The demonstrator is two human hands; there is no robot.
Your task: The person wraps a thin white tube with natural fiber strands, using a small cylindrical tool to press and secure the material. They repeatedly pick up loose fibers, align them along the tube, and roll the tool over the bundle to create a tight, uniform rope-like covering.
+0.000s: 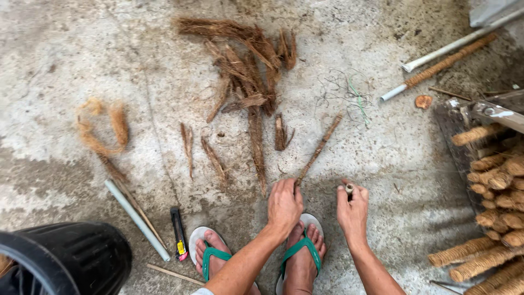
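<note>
left hand (pixel 284 206): closed on fibre-wrapped stick (pixel 318 148), stick runs off toward 1 o'clock over the floor (pixel 82 54)
right hand (pixel 352 210): closed on small spool (pixel 349 189), just beside left hand at 3 o'clock
fibre pile (pixel 248 71): 12 o'clock
knife (pixel 178 232): 9 o'clock, by pipe (pixel 136 219)
wrapped sticks (pixel 494 213): 3 o'clock

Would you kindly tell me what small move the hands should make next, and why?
Probably bring the right hand with its small spool across to the fibre-wrapped stick: the left hand holds the stick's near end, its far end rests on the concrete floor, and the two hands are apart.
</note>
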